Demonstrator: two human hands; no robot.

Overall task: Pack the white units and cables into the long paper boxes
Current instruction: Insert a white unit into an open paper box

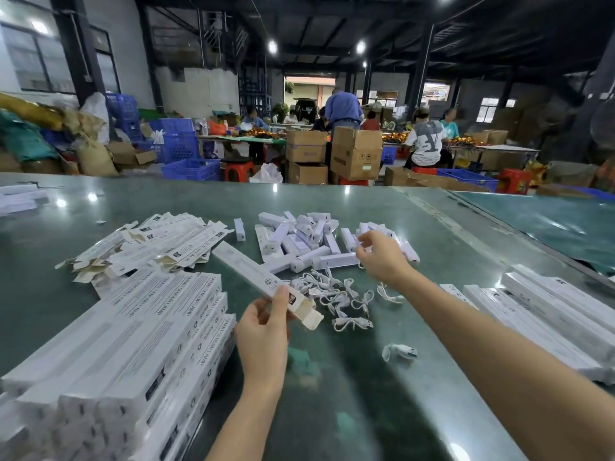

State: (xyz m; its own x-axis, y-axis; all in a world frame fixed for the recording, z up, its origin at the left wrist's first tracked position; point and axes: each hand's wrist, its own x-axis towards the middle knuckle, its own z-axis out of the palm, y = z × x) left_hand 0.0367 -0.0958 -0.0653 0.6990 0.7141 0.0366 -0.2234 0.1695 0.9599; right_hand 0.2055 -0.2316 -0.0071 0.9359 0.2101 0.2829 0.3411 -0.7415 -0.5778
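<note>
Left hand (pixel 263 331) grips an open box (pixel 266 277) mid-frame; right hand (pixel 382 257), fingers curled, picks at the units (pixel 309 241). Next: slide one in.

Two hands are in view: left hand (pixel 263 331) and right hand (pixel 382 257). One long paper box (pixel 263 277) is held open-ended. White units (pixel 306 241): a heap, roughly twenty, exact count not determinable. Cables (pixel 336 294): a tangle, uncountable. One separate cable (pixel 399 352). Three groups of boxes: flat blanks (pixel 149 244), left stack (pixel 133 344), right row (pixel 539 314).
</note>
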